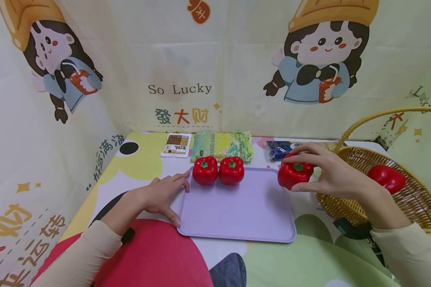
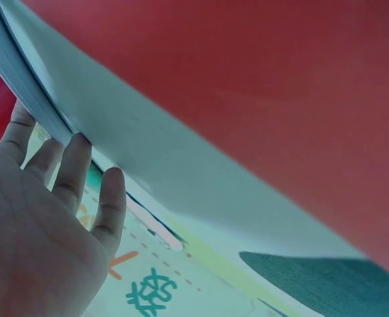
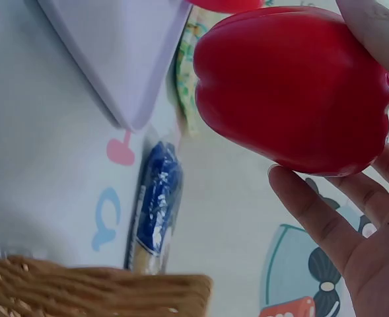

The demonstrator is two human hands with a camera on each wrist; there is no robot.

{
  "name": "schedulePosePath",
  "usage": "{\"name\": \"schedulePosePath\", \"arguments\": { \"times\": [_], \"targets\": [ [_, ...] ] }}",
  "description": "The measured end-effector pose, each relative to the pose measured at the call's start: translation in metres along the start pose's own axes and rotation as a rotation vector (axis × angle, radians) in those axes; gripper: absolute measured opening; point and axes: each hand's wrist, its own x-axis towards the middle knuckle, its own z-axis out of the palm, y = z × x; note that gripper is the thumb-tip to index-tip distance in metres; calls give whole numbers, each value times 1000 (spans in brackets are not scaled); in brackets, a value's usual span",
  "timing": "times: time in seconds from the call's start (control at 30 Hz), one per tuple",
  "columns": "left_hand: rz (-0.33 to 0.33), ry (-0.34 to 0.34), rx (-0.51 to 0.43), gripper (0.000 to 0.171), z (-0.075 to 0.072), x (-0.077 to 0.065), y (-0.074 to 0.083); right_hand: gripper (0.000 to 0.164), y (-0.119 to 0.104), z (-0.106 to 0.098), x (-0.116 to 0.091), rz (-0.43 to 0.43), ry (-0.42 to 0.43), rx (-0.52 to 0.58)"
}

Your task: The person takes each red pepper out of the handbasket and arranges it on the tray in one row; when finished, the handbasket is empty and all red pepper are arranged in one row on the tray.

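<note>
My right hand point(image 1: 327, 171) grips a red bell pepper point(image 1: 291, 175) above the right edge of a lilac tray point(image 1: 237, 211). In the right wrist view the same bell pepper point(image 3: 293, 92) sits between thumb and fingers. Two more red bell peppers, one at the corner point(image 1: 204, 171) and one beside it point(image 1: 231, 171), stand side by side at the tray's back left. My left hand point(image 1: 165, 195) touches the tray's left edge with thumb and fingertips, its fingers fairly straight. Another red bell pepper point(image 1: 386, 178) lies in a wicker basket point(image 1: 420, 207) at the right.
Behind the tray lie a white-edged card point(image 1: 176, 144), a green-yellow packet point(image 1: 220, 145) and a blue plastic-wrapped packet point(image 1: 278, 149). The basket's tall handle point(image 1: 391, 113) arches up at the right. A printed curtain point(image 1: 237, 59) encloses the table's back and sides.
</note>
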Motion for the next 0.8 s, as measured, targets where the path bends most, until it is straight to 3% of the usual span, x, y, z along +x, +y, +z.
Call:
{"name": "schedulePosePath", "arguments": {
  "times": [0.27,0.8],
  "targets": [
    [13,7,-5,89,-1,-1,0,70,6,18,7,-21,-3,64],
    [17,-4,-5,86,-4,-3,2,66,5,40,26,47,-73,137]
  ]
}}
